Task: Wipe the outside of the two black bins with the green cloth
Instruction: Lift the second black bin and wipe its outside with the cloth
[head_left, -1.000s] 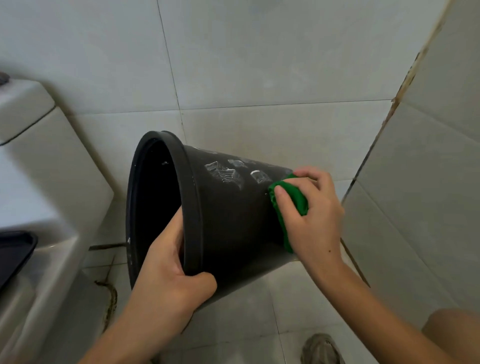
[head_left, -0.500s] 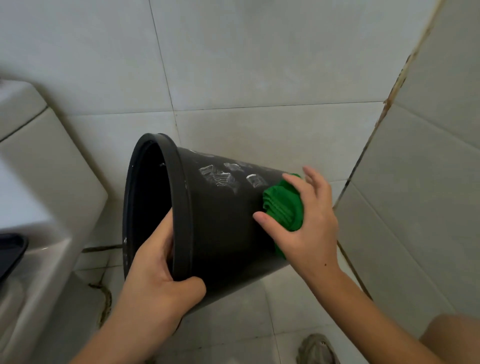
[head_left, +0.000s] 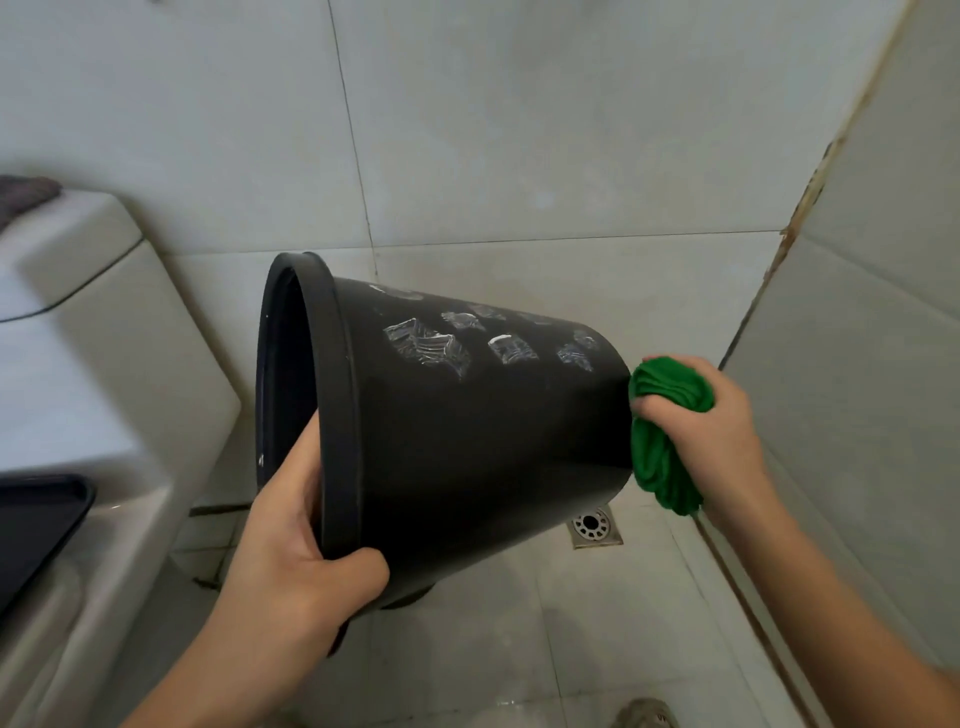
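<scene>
Cloth, green and bunched, now sits at the very base end of the black bin, no longer on the side wall where it was pressed half a second ago; the stroke has run the full length of the wall from near the middle down to the bottom edge. The right hand holds the wad with its fingers curled tight around it, part of the cloth hanging below the fist and just touching the bin's bottom rim. The left hand grips the bin at its open rim, thumb on the outside wall and the other fingers hidden inside the mouth, holding the bin tilted on its side in the air above the tiled floor, mouth toward the toilet on the left. Compared with the earlier frames the bin points further right and the floor drain below its base has come into view. Patches of torn tape or sticker residue remain on the upper wall, so this bin probably needs more passes, likely with a turn by the left hand to bring unwiped wall round. A second bin cannot be seen here.
</scene>
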